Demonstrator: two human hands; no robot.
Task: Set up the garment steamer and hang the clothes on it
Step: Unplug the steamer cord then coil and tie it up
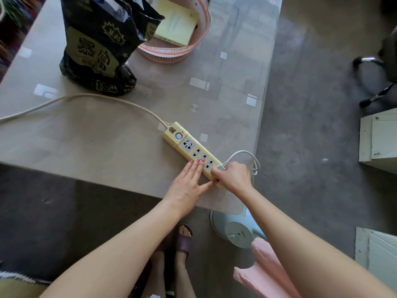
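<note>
A yellow power strip (189, 145) lies near the table's front right corner, its red light on. My left hand (189, 186) lies flat against the strip's near side with fingers spread, pressing on it. My right hand (233, 175) is closed on a white plug (221, 167) at the strip's nearest socket; its white cord (245, 153) loops off to the right. The pale blue steamer base (238, 231) stands on the floor below the table corner. A pink garment (264, 274) hangs by my right arm.
A black printed bag (98, 46) and a pink basket (171, 52) holding a yellow booklet stand at the back of the table (86, 134). The strip's beige cable (86, 97) runs left across the table. An office chair base (376, 82) and white boards (380, 140) are on the right.
</note>
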